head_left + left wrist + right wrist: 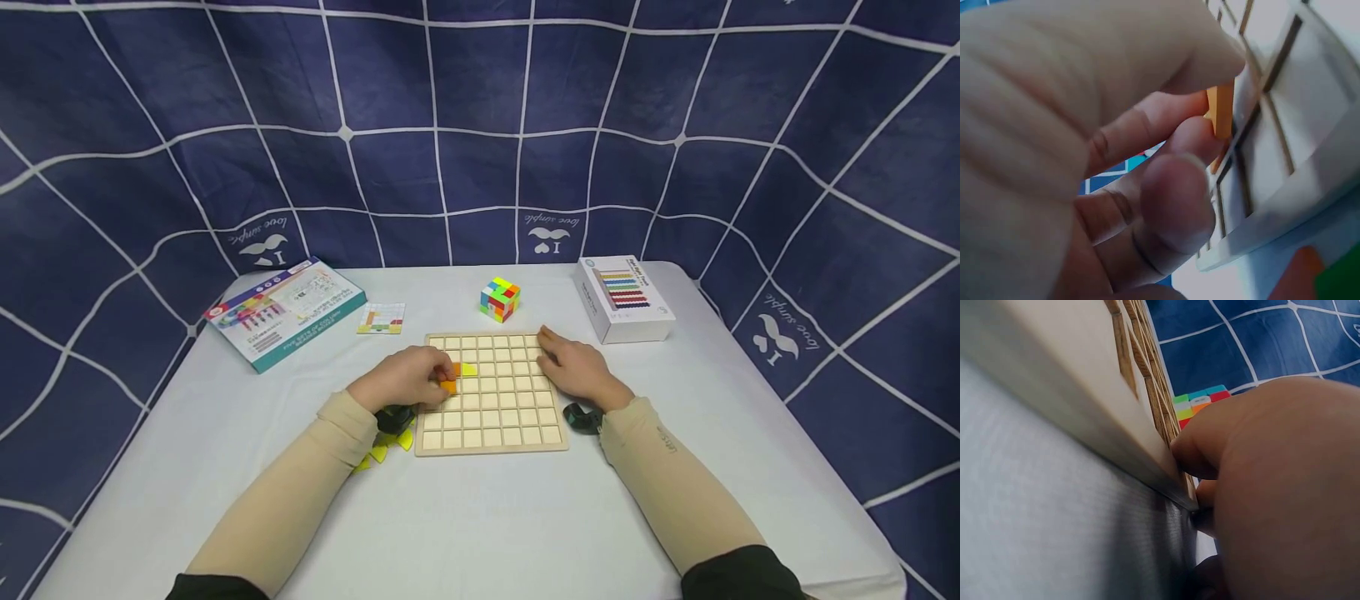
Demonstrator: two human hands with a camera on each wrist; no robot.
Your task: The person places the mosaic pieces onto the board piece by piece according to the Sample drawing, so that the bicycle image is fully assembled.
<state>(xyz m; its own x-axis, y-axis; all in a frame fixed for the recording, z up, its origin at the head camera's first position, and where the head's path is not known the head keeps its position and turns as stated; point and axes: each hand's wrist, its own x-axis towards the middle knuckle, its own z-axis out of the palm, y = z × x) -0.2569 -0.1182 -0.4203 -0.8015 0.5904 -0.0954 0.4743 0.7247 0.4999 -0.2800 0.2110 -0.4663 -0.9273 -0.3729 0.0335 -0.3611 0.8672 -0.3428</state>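
Note:
A wooden grid board point(491, 451) lies flat on the table. My left hand point(405, 379) is over its left side and pinches an orange tile point(1224, 112) between thumb and fingertips, at the board's surface. Just beyond those fingers, a yellow tile point(468, 369) sits in a cell, with another orange piece point(456, 367) beside it, partly hidden by the fingers. My right hand point(581, 371) holds the board's right edge near the far corner. In the right wrist view its thumb presses against the board's rim point(1110, 419), while the other fingers are mostly hidden.
Several yellow pieces point(378, 453) lie below the left wrist, partly covered. Beyond the board are a small pattern card point(382, 318) and a puzzle cube point(499, 300). A flat game box point(285, 312) lies at the back left, a white box point(626, 300) at the back right.

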